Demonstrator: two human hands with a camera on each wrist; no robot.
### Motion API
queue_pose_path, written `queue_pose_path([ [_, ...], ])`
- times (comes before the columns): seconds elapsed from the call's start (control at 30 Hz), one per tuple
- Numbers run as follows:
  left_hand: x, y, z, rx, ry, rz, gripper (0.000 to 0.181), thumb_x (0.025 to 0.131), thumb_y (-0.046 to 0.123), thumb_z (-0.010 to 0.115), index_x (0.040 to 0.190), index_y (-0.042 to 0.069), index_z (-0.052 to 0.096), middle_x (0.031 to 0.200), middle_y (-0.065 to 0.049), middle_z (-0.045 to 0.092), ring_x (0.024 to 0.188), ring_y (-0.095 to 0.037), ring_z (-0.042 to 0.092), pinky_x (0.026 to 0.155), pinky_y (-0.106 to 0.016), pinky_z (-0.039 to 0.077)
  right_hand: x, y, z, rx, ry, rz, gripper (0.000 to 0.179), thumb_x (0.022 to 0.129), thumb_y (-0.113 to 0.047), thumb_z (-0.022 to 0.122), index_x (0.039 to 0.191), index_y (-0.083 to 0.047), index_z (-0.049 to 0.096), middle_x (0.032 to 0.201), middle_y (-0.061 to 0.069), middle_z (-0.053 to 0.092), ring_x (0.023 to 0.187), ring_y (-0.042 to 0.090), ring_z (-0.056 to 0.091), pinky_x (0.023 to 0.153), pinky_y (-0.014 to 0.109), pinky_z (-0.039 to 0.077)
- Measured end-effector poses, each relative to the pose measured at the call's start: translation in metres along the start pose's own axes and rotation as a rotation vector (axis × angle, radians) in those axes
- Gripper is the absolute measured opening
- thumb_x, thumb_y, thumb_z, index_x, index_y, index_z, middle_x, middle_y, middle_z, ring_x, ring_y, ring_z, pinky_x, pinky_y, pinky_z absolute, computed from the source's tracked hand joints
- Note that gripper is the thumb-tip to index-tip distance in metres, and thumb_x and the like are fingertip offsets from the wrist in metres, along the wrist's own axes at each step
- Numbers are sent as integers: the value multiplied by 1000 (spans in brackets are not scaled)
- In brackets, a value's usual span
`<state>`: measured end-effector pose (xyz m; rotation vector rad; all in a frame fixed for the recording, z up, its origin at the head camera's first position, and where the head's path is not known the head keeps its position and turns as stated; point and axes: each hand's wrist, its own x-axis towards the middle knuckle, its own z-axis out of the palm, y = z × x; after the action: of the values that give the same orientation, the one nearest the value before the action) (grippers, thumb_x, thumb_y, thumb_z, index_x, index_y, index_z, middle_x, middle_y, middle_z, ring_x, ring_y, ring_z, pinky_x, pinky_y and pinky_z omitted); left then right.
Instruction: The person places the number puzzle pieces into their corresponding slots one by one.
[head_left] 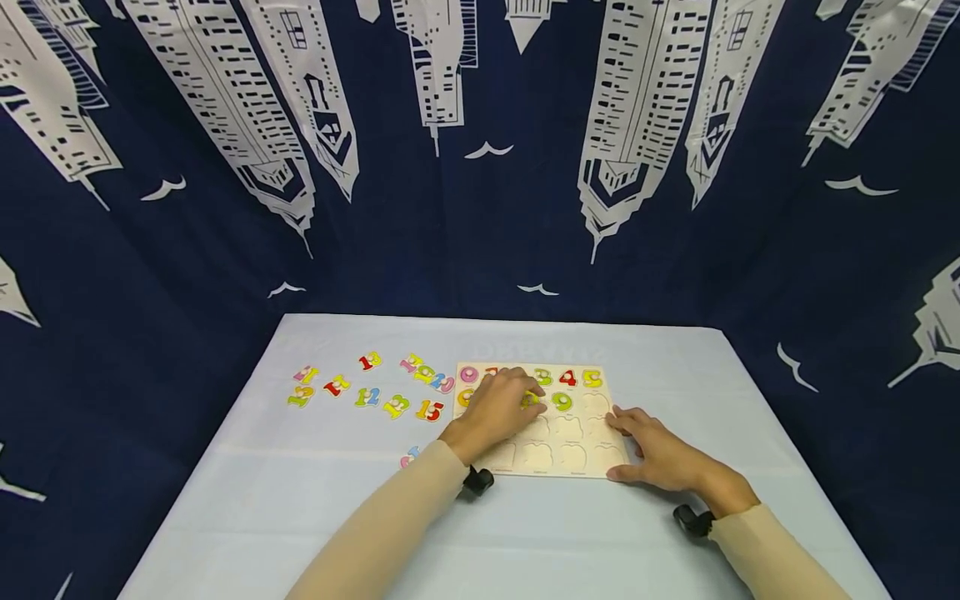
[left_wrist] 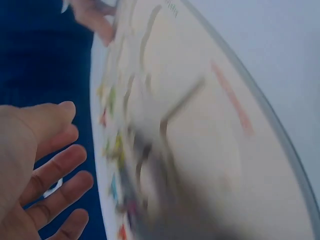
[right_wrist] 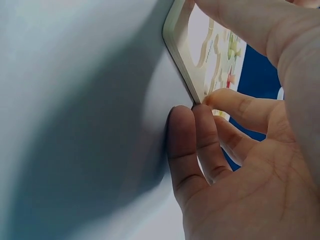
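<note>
A pale wooden number puzzle board [head_left: 517, 468] lies on the white table, with coloured number pieces in its upper slots, among them a red 4 [head_left: 567, 378] and a green 9 [head_left: 562, 402]. Over the board's left half is my left hand [head_left: 497, 410], hiding some slots; its fingers [left_wrist: 60, 160] are spread with nothing between them in the left wrist view. My right hand [head_left: 660, 450] rests against the board's right edge, thumb near the lower corner. In the right wrist view its fingertips [right_wrist: 181, 122] touch the edge.
Several loose number pieces, such as a red 15 [head_left: 430, 410] and a blue 12 [head_left: 367, 397], lie left of the board. One piece [head_left: 408, 457] is partly behind the left sleeve. A dark blue cloth with white buildings [head_left: 450, 233] hangs behind the table.
</note>
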<state>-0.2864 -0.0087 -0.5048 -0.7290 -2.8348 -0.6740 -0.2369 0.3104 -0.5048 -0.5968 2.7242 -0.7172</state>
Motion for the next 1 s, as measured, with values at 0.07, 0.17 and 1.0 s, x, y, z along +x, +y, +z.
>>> queue_pose_path([
  [0.07,-7,-9,-11,-16,12,-1,23,108,35,86,126,21,89,128,3,85,125,-22,78,109,-43,62,0,1,1,-2,3,-3,102,93,-38,101,168,9,52,179,35,42,128,31,63,95,28,61],
  [0.17,-20,-25,-26,-36,39,-8,20,108,31,86,123,18,90,127,-1,85,123,-26,79,107,-47,61,0,2,2,-1,3,-4,102,93,-39,101,168,9,52,179,35,42,130,32,62,95,28,61],
  [1.0,-138,-145,-94,-89,11,-212,22,102,25,93,123,18,89,121,3,84,116,-21,78,110,-51,65,2,2,0,5,-5,17,104,91,-39,102,169,7,52,180,34,41,135,35,62,97,31,64],
])
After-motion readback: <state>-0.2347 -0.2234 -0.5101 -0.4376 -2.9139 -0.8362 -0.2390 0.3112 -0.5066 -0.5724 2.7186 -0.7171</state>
